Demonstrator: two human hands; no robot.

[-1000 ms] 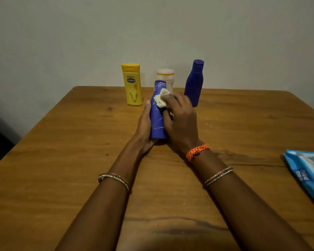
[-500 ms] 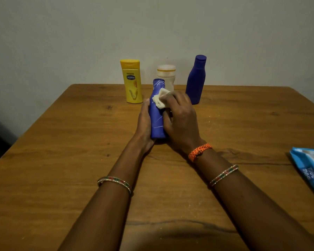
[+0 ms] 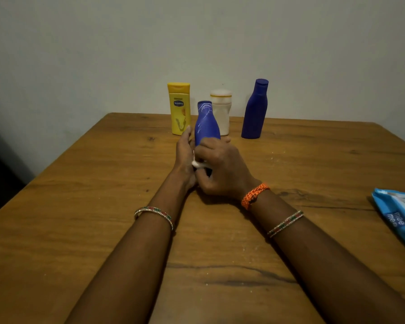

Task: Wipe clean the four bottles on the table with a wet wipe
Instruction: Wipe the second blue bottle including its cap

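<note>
Left hand (image 3: 184, 152) lies flat-fingered against the blue bottle (image 3: 206, 123), bracing it — right hand (image 3: 216, 168) pinches the wet wipe (image 3: 197, 163), rubbing low down its body.

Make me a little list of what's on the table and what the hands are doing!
bottle being wiped: blue bottle, upright, white streaks near its top
left hand: steadies that bottle's side
right hand: rubs a wet wipe low on the bottle
waiting at the back: yellow bottle, white bottle, dark blue bottle
at the right edge: blue wipes pack
</note>
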